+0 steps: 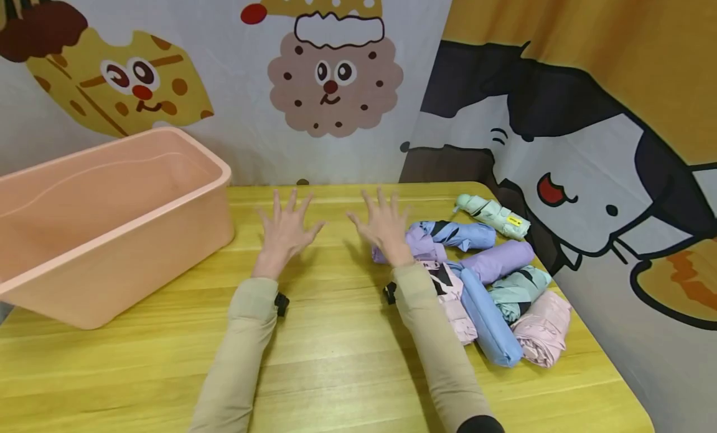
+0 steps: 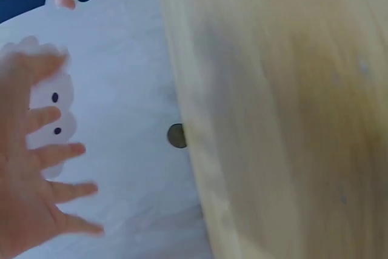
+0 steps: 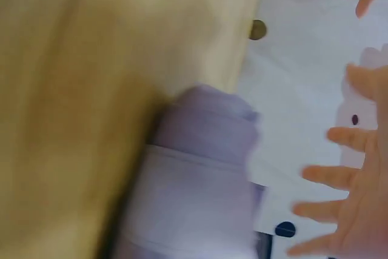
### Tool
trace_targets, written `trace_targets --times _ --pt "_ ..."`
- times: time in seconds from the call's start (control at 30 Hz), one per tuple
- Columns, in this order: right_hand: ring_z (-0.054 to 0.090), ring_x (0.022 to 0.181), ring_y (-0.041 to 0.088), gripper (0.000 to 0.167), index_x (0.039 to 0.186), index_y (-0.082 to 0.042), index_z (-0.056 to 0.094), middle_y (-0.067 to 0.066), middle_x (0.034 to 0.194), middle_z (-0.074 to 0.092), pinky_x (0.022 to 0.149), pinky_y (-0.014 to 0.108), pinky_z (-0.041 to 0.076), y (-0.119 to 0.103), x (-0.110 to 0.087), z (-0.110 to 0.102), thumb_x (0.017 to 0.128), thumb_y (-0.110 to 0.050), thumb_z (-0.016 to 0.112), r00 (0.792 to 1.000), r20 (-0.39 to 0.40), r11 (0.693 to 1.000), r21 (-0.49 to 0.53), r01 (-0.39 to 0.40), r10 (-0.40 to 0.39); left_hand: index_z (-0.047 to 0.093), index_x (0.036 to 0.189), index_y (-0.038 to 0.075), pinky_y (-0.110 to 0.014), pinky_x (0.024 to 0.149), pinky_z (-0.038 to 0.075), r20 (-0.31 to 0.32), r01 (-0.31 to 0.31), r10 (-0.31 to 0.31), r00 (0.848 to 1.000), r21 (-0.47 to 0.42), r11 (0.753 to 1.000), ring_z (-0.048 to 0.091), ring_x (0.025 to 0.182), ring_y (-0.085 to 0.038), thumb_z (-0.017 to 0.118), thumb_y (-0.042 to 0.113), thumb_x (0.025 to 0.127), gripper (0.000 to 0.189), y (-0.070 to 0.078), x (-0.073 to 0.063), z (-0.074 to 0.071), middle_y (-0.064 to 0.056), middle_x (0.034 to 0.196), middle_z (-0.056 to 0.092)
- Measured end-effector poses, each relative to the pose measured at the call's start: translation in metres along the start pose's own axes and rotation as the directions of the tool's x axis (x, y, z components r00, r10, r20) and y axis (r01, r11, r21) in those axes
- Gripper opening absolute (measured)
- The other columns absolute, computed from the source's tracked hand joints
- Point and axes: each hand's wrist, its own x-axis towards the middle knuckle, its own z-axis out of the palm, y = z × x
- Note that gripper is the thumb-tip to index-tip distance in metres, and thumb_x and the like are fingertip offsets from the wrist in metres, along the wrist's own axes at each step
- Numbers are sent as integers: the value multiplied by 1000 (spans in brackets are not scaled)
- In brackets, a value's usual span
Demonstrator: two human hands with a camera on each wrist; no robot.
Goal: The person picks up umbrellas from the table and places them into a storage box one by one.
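Note:
Both hands are raised over the table with fingers spread and nothing in them. My left hand (image 1: 282, 234) is between the pink bin and the right hand; the left wrist view shows the same hand (image 2: 24, 168) slightly blurred. Nearest to my right hand (image 1: 386, 228) is a purple folded umbrella (image 1: 426, 247), partly behind the hand and wrist. In the right wrist view that umbrella (image 3: 194, 180) lies below the spread fingers (image 3: 330, 177). Around it are several more folded umbrellas: blue patterned (image 1: 467, 236), pale green (image 1: 493, 214), purple (image 1: 498, 262), pink patterned (image 1: 456, 308), plain blue (image 1: 490, 318), teal (image 1: 518, 290) and pink (image 1: 542, 330).
A large pink plastic bin (image 1: 112, 277) stands at the left of the wooden table (image 1: 325, 358). A cartoon-printed curtain (image 1: 336, 159) hangs along the back and right edges. The umbrellas lie bunched near the right edge.

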Motion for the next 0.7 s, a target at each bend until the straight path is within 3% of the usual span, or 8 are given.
trace_targets --times 0.07,0.13,0.2,0.3,0.37,0.5,0.57,0.7 --pt "40 136 39 65 147 -22 35 12 151 38 106 63 34 -1 2 -8 94 -58 43 1000 -6 1000 3 31 -31 38 145 17 -68 109 26 -108 -49 46 993 -17 999 31 139 -45 53 40 94 58 -1 -2 -4 -17 150 38" --pt "54 123 36 59 144 -17 40 13 143 50 96 54 48 0 4 -18 95 -51 47 997 28 997 -4 71 -71 51 136 9 -59 103 41 -230 -106 96 969 -32 994 50 124 -42 58 26 92 47 -3 -6 -10 -18 135 56" --pt "59 116 34 56 142 -14 42 13 139 53 90 49 53 2 6 -28 96 -45 48 989 103 994 -9 109 -107 58 126 6 -52 94 49 -325 -138 118 938 -38 990 59 112 -40 59 19 91 38 -6 -11 -19 -19 122 64" --pt "57 120 32 53 142 -13 42 12 141 52 97 48 50 9 8 -41 98 -40 48 956 245 985 -17 171 -161 63 118 4 -52 81 54 -432 -143 111 895 -41 989 62 104 -40 58 16 90 31 -14 -22 -40 -19 112 69" --pt "53 125 31 51 142 -12 42 11 143 50 104 48 44 17 9 -46 98 -36 50 927 323 978 -13 207 -192 64 115 3 -54 75 54 -482 -128 85 872 -56 990 61 104 -41 57 15 90 29 -22 -32 -59 -20 111 69" --pt "48 129 32 50 141 -10 44 14 143 48 109 48 39 32 6 -52 96 -29 54 866 438 965 9 263 -241 64 112 -1 -58 73 50 -589 -94 34 807 -72 993 58 103 -44 56 12 90 27 -44 -58 -103 -24 107 68" --pt "49 129 33 51 141 -11 44 15 142 49 109 49 39 38 5 -53 95 -29 55 836 492 961 2 276 -241 64 112 -1 -60 78 47 -631 -39 -23 775 -85 996 56 103 -47 56 11 90 27 -57 -73 -123 -26 107 68" --pt "45 132 33 54 143 -14 42 14 144 48 110 50 37 45 0 -52 95 -33 56 787 575 955 -32 295 -223 63 117 -2 -61 86 42 -667 123 -161 728 -103 987 54 105 -50 53 15 92 32 -89 -103 -157 -27 112 65"
